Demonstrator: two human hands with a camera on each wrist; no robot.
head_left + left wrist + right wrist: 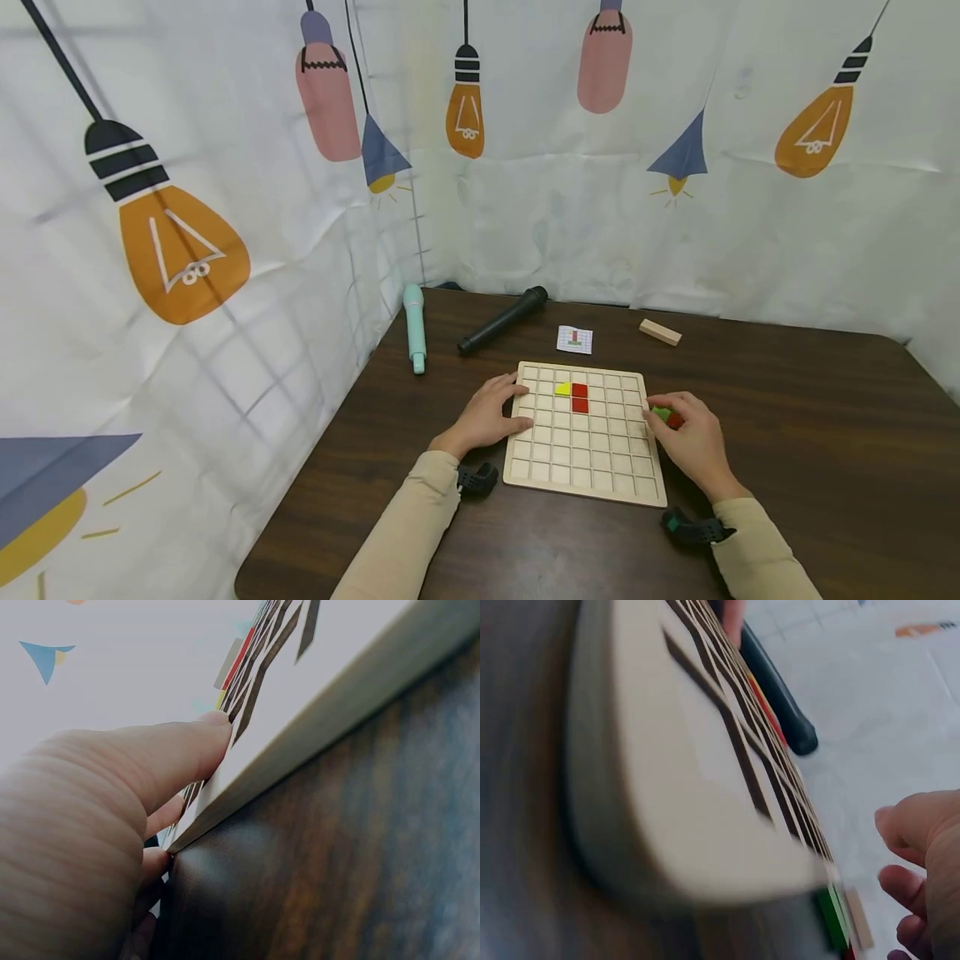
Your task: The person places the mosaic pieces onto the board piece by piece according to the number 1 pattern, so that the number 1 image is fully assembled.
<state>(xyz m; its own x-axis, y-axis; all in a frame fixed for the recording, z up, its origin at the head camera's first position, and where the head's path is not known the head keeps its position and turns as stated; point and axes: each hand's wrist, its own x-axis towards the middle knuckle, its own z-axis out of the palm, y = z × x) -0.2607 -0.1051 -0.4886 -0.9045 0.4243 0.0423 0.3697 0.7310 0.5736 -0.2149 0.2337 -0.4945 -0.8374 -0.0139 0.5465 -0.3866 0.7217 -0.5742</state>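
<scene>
In the head view, a pale wooden grid board (pixel 551 475) lies on the dark table. One yellow triangle (pixel 563 389) and two red squares (pixel 580 405) occupy cells in its upper middle. My left hand (pixel 487 414) rests at the board's left edge. The left wrist view shows its thumb (pixel 180 750) touching the board's top near that edge. Beside the right edge is my right hand (pixel 692 437), thumb and fingers apart with nothing visible between them. Green pieces (pixel 662 412) and red pieces (pixel 676 420) lie by that hand, partly hidden by it.
Behind the board lies a small printed pattern card (pixel 574 340). A black microphone (pixel 502 321) and a mint-green microphone (pixel 415 329) are at the back left. A small wooden block (pixel 660 332) sits at the back right. Patterned white curtains (pixel 547 225) border the table.
</scene>
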